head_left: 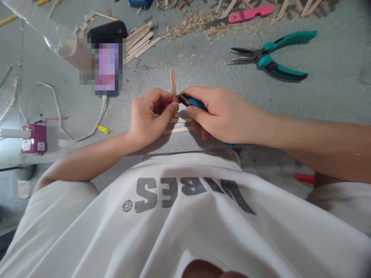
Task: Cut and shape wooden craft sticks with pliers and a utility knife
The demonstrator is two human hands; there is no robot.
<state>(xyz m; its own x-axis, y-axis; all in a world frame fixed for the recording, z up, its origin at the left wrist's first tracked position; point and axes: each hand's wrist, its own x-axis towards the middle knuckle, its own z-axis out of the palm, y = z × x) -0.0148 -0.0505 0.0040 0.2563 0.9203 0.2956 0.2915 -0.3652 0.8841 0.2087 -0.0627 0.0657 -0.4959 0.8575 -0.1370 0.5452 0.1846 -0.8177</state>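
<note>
My left hand pinches a wooden craft stick near its lower end, between thumb and fingers. The stick points up and away from me, with small nicks along its right edge. My right hand is closed around a black-and-blue hand tool, whose dark tip meets the stick just above my left thumb. Most of the tool is covered by my palm and fingers, so its exact kind is hidden. Below the hands, two more craft sticks lie flat on the table, partly covered by my right fingers.
Teal-handled needle-nose pliers lie at the right. A pink-handled knife rests by wood shavings. Loose craft sticks lie behind a phone with a white cable. A purple box sits at left.
</note>
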